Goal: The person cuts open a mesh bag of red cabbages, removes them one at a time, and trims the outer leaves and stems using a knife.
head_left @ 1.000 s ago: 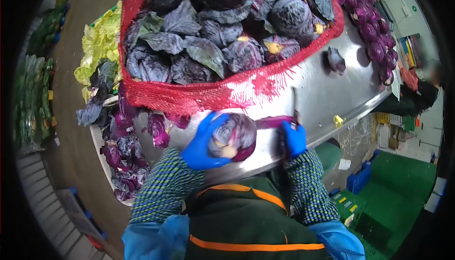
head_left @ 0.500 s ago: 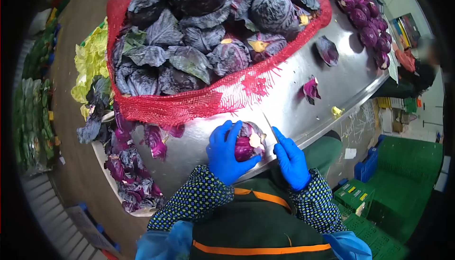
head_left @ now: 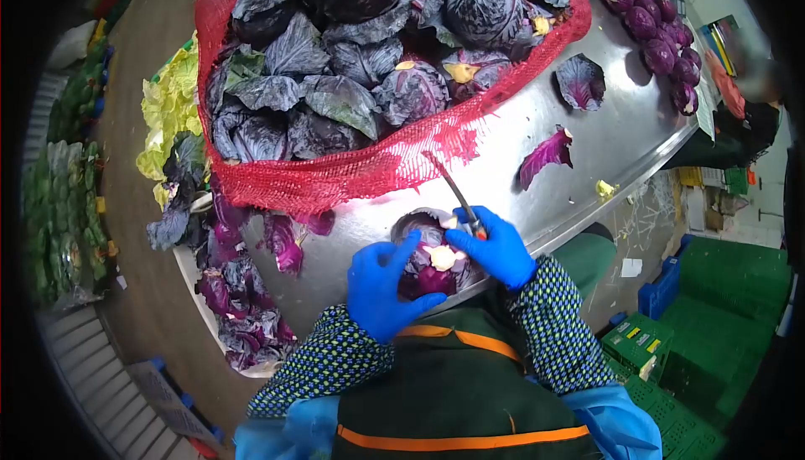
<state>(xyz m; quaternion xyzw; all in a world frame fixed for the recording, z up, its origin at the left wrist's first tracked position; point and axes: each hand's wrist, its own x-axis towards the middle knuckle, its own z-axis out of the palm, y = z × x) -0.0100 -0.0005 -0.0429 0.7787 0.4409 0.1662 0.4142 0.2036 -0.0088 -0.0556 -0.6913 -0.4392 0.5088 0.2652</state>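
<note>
A red cabbage with a pale cut stem end facing up rests on the metal table near its front edge. My left hand, in a blue glove, grips its left side, index finger on the upper leaves and thumb along the near side. In my blue-gloved right hand is a knife, its blade pointing up and away to the left. The right thumb and fingertips are at the cabbage's upper right, by a small pale piece of stem. A loosened outer leaf stands up around the far side of the cabbage.
A red mesh sack of untrimmed cabbages lies beyond. Trimmed cabbages line the far right. Loose leaves lie on the table. A bin of leaf scraps stands left, green crates right. Another person is at the far right.
The knife has swung up and left, and my right hand has moved in against the cabbage. My left hand has shifted slightly left and down. An outer leaf now stands away from the head.
</note>
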